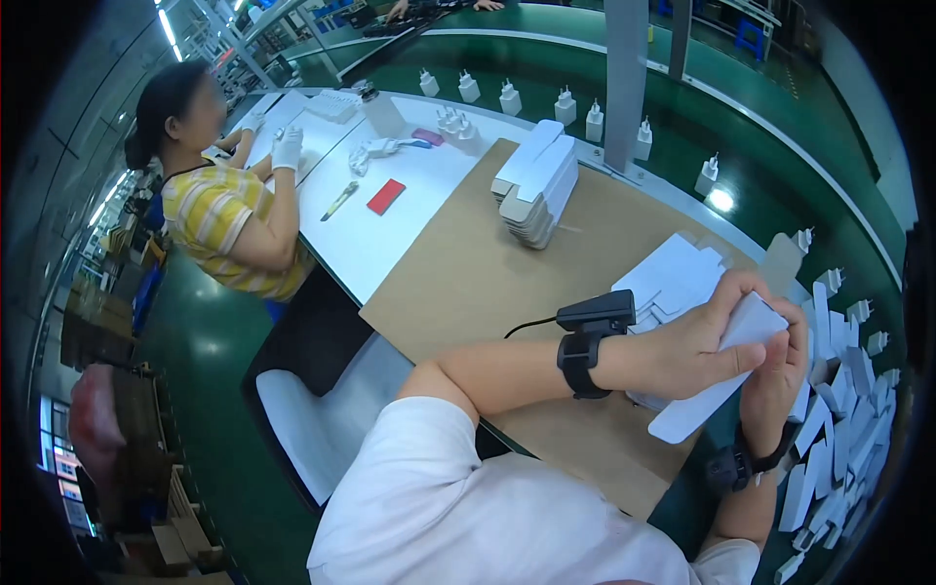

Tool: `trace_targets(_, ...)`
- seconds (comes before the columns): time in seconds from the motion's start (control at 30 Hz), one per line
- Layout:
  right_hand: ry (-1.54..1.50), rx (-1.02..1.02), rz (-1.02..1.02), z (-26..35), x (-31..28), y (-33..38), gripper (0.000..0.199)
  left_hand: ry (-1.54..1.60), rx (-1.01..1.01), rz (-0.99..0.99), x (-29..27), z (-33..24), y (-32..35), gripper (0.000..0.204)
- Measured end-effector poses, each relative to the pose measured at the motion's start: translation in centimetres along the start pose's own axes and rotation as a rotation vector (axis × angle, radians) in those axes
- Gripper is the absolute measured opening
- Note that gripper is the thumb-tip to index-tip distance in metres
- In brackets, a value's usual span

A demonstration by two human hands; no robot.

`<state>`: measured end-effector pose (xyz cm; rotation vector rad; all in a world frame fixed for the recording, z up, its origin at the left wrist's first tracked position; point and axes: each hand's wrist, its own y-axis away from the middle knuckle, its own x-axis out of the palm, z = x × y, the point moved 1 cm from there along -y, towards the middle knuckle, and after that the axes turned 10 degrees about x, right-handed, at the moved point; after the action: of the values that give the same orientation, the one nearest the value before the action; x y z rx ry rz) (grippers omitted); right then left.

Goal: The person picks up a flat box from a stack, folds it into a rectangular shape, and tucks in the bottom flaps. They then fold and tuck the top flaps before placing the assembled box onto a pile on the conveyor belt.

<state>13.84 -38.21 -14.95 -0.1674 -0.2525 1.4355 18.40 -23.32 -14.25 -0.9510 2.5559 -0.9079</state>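
Both my hands are around a small white cardboard box (pixel 697 409), tilted at the right side of the table. My left hand (pixel 707 341) grips it from the left, thumb lying across its face. From the right, my right hand (pixel 780 366) closes on the same box, its fingertips near the upper end. One long flap sticks out below my left hand. Right beside the hands lies a stack of flat white cartons (pixel 673 273), partly covered by my left wrist. Black bands with small devices sit on both my wrists.
Another stack of folded cartons (pixel 536 185) stands on the brown board (pixel 448 292). White plug adapters (pixel 565 105) line the green conveyor (pixel 546 49). Finished-looking white boxes (pixel 838 429) are heaped at right. A red pad (pixel 386 197) and a cutter (pixel 339 200) lie near a gloved co-worker (pixel 234 210).
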Motion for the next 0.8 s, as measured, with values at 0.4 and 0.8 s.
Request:
trace_targets(0.4,0.358,-0.242,-0.071,1.9,0.1,-0.9,0.039,0.099,-0.232,-0.005,-1.3,0.6,-0.4,0.071)
trace_targets(0.8,0.112,0.154,0.131,0.9,-2.5,-1.6,0.037,-0.051,-0.151,0.144,-1.7,0.0,-0.1,0.081)
